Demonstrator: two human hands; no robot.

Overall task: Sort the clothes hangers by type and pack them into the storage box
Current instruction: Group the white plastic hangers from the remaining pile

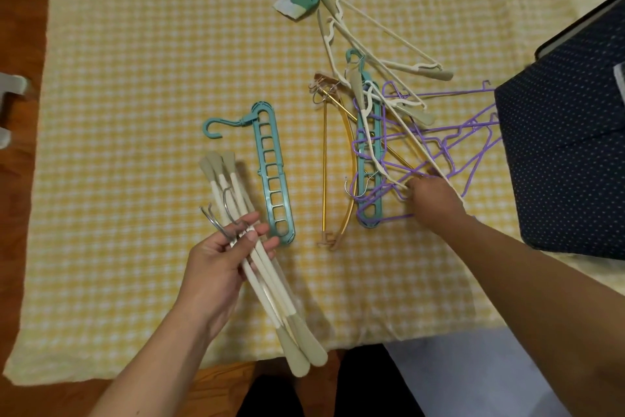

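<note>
Reaching into the tangled pile for another cream hanger to join the bundle.

Beside the dark dotted storage box (561, 152), the right hand (431, 200) digs into the hanger pile (389, 132), fingers curled down among cream and purple wires; exactly which hanger it pinches I cannot tell. A cream hanger (382, 54) runs lengthwise from that hand away toward the clothes heap, so pulling along that axis looks easiest. Well away from the box, the left hand (220, 264) grips a bundle of cream hangers (267, 281) at their hooks, with a teal slotted hanger (274, 173) lying just boxward of it.
</note>
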